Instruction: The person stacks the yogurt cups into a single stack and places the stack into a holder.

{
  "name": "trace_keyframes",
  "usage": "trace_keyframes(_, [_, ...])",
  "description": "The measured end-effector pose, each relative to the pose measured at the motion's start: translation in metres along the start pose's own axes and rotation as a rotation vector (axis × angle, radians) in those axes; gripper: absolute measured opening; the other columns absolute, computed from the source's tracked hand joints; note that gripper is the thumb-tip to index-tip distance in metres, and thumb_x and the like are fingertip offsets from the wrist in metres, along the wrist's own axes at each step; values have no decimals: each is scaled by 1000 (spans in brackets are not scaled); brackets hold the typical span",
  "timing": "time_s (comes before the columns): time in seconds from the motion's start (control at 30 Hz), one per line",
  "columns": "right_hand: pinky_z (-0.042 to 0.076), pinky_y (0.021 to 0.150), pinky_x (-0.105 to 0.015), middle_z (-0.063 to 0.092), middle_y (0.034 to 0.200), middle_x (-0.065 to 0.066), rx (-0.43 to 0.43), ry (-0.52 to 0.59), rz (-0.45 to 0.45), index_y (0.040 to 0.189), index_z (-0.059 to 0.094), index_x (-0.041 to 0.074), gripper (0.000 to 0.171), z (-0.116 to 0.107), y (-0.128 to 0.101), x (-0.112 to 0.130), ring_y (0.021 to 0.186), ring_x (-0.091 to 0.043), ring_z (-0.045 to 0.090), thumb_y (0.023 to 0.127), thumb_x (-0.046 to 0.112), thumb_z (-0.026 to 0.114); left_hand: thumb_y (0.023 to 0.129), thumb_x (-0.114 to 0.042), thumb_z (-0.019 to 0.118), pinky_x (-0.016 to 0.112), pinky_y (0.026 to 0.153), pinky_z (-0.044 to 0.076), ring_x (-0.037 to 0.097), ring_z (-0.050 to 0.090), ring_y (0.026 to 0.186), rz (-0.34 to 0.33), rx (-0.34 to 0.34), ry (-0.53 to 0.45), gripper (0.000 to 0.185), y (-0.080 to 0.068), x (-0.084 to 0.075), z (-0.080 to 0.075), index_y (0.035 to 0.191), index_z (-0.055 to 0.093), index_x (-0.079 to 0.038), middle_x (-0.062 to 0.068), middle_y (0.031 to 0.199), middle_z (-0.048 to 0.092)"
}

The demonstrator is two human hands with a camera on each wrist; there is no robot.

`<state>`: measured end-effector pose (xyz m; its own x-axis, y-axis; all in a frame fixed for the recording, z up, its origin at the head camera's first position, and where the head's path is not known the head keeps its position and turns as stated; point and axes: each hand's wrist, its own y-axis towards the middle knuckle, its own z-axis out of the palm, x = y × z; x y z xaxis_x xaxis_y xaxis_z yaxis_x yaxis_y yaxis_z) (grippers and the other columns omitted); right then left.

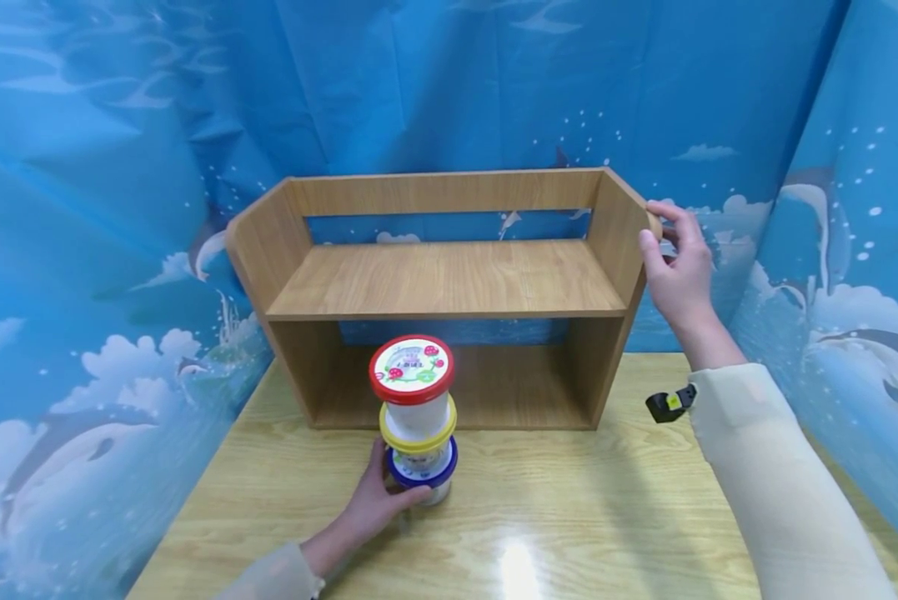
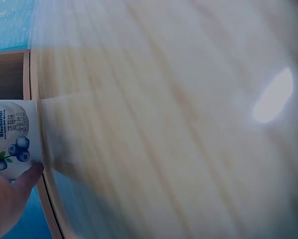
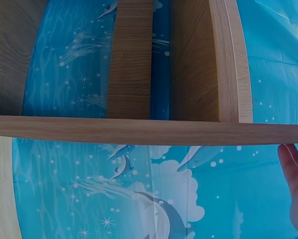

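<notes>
Three white tubs stand stacked on the wooden table (image 1: 569, 517) in front of a wooden shelf (image 1: 449, 279). The red-lidded tub (image 1: 411, 371) is on top, the yellow-lidded tub (image 1: 417, 433) in the middle, the blue-lidded tub (image 1: 422, 471) at the bottom. My left hand (image 1: 377, 508) grips the bottom tub from the left. In the left wrist view its blueberry label (image 2: 9, 137) shows with my fingers (image 2: 14, 194) against it. My right hand (image 1: 677, 267) holds the front edge of the shelf's right side panel, thumb and fingers curled round it. In the right wrist view that panel edge (image 3: 139, 130) crosses the frame, my fingers (image 3: 296, 179) at its right.
A blue curtain (image 1: 118, 125) printed with dolphins and clouds closes in the table at the back and both sides. The shelf has an upper board and a lower bay. A small black device (image 1: 669, 404) sits at my right wrist.
</notes>
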<state>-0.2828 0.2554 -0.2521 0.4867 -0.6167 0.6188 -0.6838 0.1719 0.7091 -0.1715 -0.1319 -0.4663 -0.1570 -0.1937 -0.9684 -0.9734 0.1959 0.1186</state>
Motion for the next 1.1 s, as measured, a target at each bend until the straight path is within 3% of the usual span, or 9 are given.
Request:
trace_keyframes(0.23, [46, 85, -37, 40, 131, 10, -6, 3, -5, 129, 44, 27, 36, 0, -1, 0, 111, -19, 46, 93, 24, 45, 67, -16, 79, 34, 84, 47, 33, 41, 117, 23, -38, -21, 83, 8, 19, 1, 131, 26, -12, 18, 127, 43])
trace_keyframes(0.6, [48, 81, -34, 41, 129, 9, -14, -7, -16, 129, 45, 26, 35, 0, 0, 0, 108, -17, 48, 93, 24, 45, 66, -19, 80, 36, 82, 48, 34, 40, 118, 11, -67, -29, 87, 9, -3, 3, 134, 25, -17, 18, 128, 43])
trace_keyframes(0.8, [48, 82, -36, 41, 129, 8, -12, -5, -20, 129, 45, 26, 35, 0, -1, 1, 108, -18, 48, 94, 24, 45, 65, -18, 80, 36, 82, 48, 31, 42, 116, 2, -79, -38, 83, 9, -22, 3, 131, 29, -19, 15, 125, 45])
trace_keyframes(1.0, [48, 82, -37, 41, 128, 8, -15, -7, -24, 128, 45, 25, 35, 0, 0, 0, 108, -18, 48, 93, 24, 45, 67, -11, 79, 40, 82, 47, 33, 43, 114, 3, -72, -19, 81, 4, -65, 0, 131, 29, -13, 17, 124, 45])
trace_keyframes(1.1, [48, 82, -37, 42, 128, 8, -15, -7, -25, 128, 45, 25, 35, 0, 0, -1, 108, -18, 48, 93, 24, 45, 67, -12, 79, 39, 82, 47, 31, 44, 113, 6, -74, 4, 80, 4, -79, -1, 130, 30, -14, 14, 124, 45])
